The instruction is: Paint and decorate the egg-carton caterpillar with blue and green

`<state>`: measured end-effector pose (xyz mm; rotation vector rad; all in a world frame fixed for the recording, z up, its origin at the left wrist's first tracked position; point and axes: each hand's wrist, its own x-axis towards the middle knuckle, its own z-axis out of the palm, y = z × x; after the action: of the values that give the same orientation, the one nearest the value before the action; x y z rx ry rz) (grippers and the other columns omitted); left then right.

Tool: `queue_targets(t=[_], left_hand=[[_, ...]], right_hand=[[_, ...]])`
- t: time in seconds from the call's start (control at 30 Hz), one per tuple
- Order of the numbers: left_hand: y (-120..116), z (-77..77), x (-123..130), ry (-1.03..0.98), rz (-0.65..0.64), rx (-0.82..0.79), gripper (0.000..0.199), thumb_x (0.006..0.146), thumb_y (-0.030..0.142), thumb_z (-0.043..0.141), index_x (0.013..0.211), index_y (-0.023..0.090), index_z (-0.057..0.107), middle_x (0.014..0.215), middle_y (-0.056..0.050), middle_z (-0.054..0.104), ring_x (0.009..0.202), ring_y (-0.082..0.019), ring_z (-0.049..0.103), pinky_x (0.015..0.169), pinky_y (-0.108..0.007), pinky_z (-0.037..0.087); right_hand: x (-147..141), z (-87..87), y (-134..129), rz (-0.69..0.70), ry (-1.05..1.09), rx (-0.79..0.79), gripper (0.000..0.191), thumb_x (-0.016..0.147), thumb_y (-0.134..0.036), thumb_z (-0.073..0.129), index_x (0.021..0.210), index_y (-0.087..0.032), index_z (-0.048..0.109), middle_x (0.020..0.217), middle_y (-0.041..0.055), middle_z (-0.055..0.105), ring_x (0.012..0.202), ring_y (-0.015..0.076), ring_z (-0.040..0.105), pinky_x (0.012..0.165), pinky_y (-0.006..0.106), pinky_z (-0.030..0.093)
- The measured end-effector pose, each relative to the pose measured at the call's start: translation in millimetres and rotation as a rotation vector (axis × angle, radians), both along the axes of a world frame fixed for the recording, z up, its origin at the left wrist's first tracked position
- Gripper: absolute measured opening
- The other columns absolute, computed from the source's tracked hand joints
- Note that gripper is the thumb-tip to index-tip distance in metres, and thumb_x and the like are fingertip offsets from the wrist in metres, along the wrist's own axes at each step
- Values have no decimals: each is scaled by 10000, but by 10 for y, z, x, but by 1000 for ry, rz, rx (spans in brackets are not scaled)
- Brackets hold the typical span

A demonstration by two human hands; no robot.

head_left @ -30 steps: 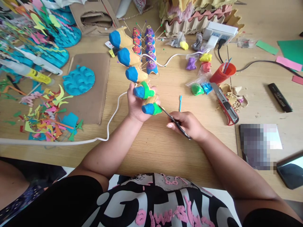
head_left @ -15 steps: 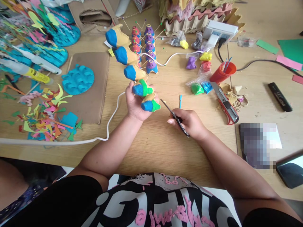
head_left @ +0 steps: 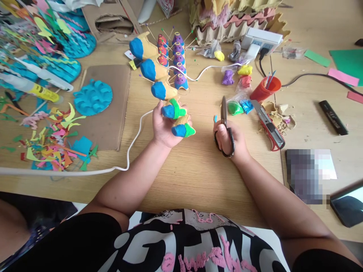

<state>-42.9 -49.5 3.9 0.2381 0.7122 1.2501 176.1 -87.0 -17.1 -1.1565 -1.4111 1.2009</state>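
My left hand (head_left: 164, 130) holds a long strip of egg-carton cups (head_left: 153, 70) by its near end. Blue clay covers one side of each cup, and the two nearest cups also carry green clay. In my right hand (head_left: 234, 141) are dark-handled scissors (head_left: 224, 109), their blades together and pointing away from me. A light-blue stick (head_left: 215, 119) shows just beside the right fingers. Beyond the strip stand a purple cup row (head_left: 179, 58) and a red cup row (head_left: 162, 49) with pins stuck in them.
Bagged clay (head_left: 235, 107), a red cup (head_left: 266, 88) and a box cutter (head_left: 270, 130) lie to the right. Paper scraps (head_left: 56, 143) and cardboard (head_left: 113, 132) with a blue clay disc (head_left: 93, 97) are at left. A white cable (head_left: 129, 151) runs behind my left hand.
The scissors have swung from pointing left to pointing away from me, and my right hand has turned and shifted slightly right. The carton strip has moved a little right.
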Motion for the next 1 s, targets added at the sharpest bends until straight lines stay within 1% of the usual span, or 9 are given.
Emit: queue_targets(t=[0.17,0.3,0.37,0.43,0.5,0.57,0.73,0.83,1.0], left_hand=[[-19,-5,15,-17,-30,17,713,1010,898,424,862,273,734,785,-27,680,656,-154,621,642,-316,519],[-28,-22,22,-30,-42,34,686,984,899,501,894,268,756,796,-27,693,690,-163,651,655,-321,532],[-31,-11,33,-10,-30,12,663,992,879,515,904,269,759,804,-25,702,710,-167,667,667,-318,540],[-36,9,47,10,-17,-5,645,1002,860,520,897,267,751,813,-19,709,730,-165,679,676,-310,551],[-42,25,58,18,-10,1,630,1008,845,528,892,263,741,805,-6,705,726,-153,675,675,-298,561],[-49,25,64,21,-16,24,608,1011,827,545,894,262,736,786,9,688,701,-139,660,665,-293,565],[-62,-22,67,62,-64,77,551,1000,799,609,963,272,762,793,20,674,689,-135,667,652,-309,567],[-65,-47,80,101,-86,92,569,971,826,635,1031,279,778,823,16,706,749,-154,716,683,-321,596],[-72,-86,113,158,-156,102,516,965,768,694,1045,265,772,898,1,784,847,-191,775,779,-359,652]], right_hand=[[-71,18,87,-297,327,-81,670,931,-958,544,916,-288,547,492,-120,365,364,117,296,369,286,243],[6,62,197,-562,551,-57,738,892,-1031,432,875,-295,489,482,-102,377,388,140,398,393,273,306],[80,59,240,-509,654,-95,754,877,-1038,415,887,-291,510,629,-15,596,616,216,674,550,343,540],[139,36,270,-454,720,-91,714,905,-995,436,932,-290,548,848,57,721,966,284,798,746,419,638],[163,0,293,-414,687,-67,715,904,-995,411,952,-298,563,853,56,706,977,302,790,747,444,641],[154,-32,306,-415,655,-60,695,921,-973,407,990,-302,573,779,25,657,837,282,757,702,437,628],[107,-36,273,-454,333,96,480,962,-742,655,1150,-319,528,687,-69,549,588,193,564,606,358,492],[126,-20,228,-362,-13,171,542,858,-603,848,1180,-331,508,767,-74,533,662,179,534,640,343,446],[189,51,168,-263,-574,96,432,871,-443,773,1244,-278,631,841,-15,641,718,199,586,673,355,432]])
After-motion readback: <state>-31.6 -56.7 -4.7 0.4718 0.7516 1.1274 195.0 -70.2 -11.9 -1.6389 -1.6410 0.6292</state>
